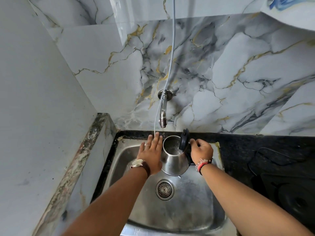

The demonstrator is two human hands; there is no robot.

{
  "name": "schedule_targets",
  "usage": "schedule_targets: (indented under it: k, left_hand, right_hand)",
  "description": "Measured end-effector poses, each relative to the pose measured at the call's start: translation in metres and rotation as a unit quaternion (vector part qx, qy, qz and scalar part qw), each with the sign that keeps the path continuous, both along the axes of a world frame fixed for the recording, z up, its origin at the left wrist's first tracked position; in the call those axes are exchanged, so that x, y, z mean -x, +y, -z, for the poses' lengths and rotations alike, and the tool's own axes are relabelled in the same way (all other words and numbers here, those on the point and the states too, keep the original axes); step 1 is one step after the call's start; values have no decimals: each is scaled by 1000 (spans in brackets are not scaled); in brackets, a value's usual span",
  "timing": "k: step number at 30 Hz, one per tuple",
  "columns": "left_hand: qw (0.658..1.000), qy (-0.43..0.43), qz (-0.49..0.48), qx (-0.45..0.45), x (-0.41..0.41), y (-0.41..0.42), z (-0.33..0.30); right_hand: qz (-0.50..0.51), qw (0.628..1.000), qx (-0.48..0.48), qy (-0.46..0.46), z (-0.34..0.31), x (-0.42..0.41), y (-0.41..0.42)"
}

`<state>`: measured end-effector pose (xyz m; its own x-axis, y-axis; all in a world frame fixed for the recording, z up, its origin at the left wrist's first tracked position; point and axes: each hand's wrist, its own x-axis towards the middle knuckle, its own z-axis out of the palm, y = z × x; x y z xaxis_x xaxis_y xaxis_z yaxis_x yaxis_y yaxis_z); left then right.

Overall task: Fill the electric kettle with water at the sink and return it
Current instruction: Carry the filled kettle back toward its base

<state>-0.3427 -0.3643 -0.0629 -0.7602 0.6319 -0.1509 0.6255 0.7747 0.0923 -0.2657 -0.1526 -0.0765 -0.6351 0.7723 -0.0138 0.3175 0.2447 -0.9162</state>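
Observation:
A steel electric kettle [173, 161] is held over the steel sink [196, 206], right under the wall tap [163, 116]. Its black lid [184, 139] stands open and water glints inside. My right hand [201, 149] grips the kettle's black handle on the right side. My left hand [150, 152] lies flat with fingers spread against the kettle's left side, fingertips reaching toward the sink's back rim. I cannot tell whether water is running from the tap.
A thin grey hose [171, 65] hangs down the marble wall past the tap to the sink's back edge. The drain [164, 189] lies below the kettle. A black counter [264, 150] with a stove [293, 198] extends right; a worn ledge [80, 160] runs left.

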Motion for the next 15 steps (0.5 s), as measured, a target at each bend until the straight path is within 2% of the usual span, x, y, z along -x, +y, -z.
schedule_targets:
  k: [5, 9, 15]
  left_hand:
    - [998, 45, 30, -43, -40, 29, -8]
    - [993, 40, 69, -92, -86, 74, -14]
    - [986, 25, 111, -119, -171, 176, -18]
  right_hand:
    - [37, 999, -3, 15, -19, -46, 24]
    - [67, 997, -15, 20, -33, -106, 67]
    - [116, 992, -54, 18, -50, -206, 157]
